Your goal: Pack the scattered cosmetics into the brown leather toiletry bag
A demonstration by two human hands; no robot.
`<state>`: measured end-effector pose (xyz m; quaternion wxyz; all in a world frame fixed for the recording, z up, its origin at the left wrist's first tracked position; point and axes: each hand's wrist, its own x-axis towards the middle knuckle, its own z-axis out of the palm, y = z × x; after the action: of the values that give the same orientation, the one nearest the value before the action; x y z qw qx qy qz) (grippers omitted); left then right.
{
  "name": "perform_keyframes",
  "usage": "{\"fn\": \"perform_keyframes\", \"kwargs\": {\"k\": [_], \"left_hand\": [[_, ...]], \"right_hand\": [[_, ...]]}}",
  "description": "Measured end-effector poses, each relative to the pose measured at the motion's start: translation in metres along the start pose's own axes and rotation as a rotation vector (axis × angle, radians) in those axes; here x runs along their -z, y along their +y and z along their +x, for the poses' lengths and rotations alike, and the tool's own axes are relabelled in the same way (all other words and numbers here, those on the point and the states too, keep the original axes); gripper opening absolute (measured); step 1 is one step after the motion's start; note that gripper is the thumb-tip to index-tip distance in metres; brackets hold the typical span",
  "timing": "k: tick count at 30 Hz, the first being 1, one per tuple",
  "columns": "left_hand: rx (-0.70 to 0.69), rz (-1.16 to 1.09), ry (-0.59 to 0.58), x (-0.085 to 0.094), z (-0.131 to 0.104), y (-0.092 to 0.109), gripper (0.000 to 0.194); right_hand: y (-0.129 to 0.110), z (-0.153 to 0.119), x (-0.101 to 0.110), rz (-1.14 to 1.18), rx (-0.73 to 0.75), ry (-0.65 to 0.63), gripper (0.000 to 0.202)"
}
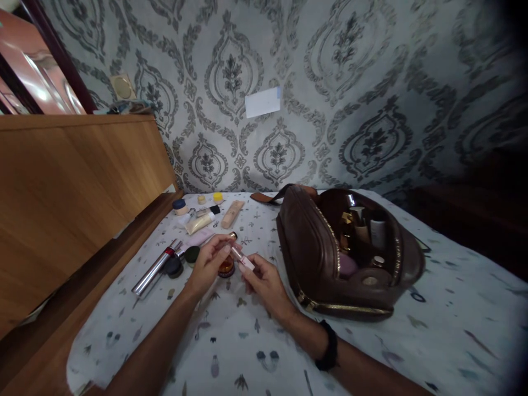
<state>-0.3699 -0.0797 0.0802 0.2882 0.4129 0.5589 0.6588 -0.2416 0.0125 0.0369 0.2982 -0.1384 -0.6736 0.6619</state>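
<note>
Slender pink-and-white tube, held above a white printed cloth, between left hand and right hand. Left fingers: closed around its far end. Right fingers: pinching its white near end; black band at that wrist. Behind the tube: round amber jar. Leftward: silver cylinder with red band. Rightward: open dark-brown bag with gold-toned zip, small bottles inside.
</note>
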Motion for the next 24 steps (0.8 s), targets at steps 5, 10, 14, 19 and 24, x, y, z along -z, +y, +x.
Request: {"fn": "perform_keyframes", "kwargs": {"k": [5,10,14,19,24], "left_hand": [[0.025,0.015,0.008,-0.002,-0.003,0.002,0.044],[0.037,0.104,0.036,-0.002,-0.005,0.005,0.046],[0.052,0.187,0.005,-0.002,-0.004,0.003,0.041],[0.048,0.263,0.024,0.001,-0.001,-0.006,0.045],[0.051,0.327,0.019,0.013,0.002,-0.017,0.05]], "right_hand": [[-0.001,-0.005,-0.001,0.08,-0.045,-0.052,0.054],[0.001,-0.007,-0.003,0.128,-0.051,-0.065,0.054],[0.003,-0.007,-0.003,0.174,0.016,-0.027,0.049],[0.009,-0.004,-0.004,0.195,0.016,0.038,0.044],[0.012,-0.003,-0.005,0.227,0.0,0.053,0.041]]}}
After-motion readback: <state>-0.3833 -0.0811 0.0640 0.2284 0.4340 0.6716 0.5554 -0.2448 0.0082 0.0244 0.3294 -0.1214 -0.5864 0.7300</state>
